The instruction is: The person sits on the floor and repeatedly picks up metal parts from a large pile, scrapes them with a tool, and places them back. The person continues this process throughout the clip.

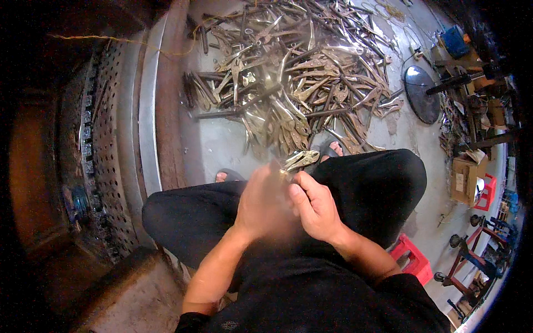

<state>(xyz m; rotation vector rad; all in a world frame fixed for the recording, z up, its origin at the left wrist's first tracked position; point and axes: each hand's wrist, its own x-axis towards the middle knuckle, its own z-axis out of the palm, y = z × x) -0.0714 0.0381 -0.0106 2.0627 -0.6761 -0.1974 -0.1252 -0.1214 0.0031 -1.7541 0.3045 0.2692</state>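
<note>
A pair of metal locking pliers (301, 160) is held up in front of my lap, its jaw end pointing away from me. My right hand (317, 208) is closed, thumb on top, around the near part of the pliers. Close beside it, my left hand (260, 198) reaches toward the same pliers. A hazy smear covers its fingers, so their grip on the pliers cannot be made out. Beyond my feet, a large pile of similar locking pliers (333, 77) lies loose on the grey floor (216, 144).
Along my left runs a metal frame with a perforated panel (114, 161). A round dark disc base (420, 94) stands right of the pile. Farther right are a cardboard box (465, 180), a red stool (412, 260) and a wheeled rack (472, 255).
</note>
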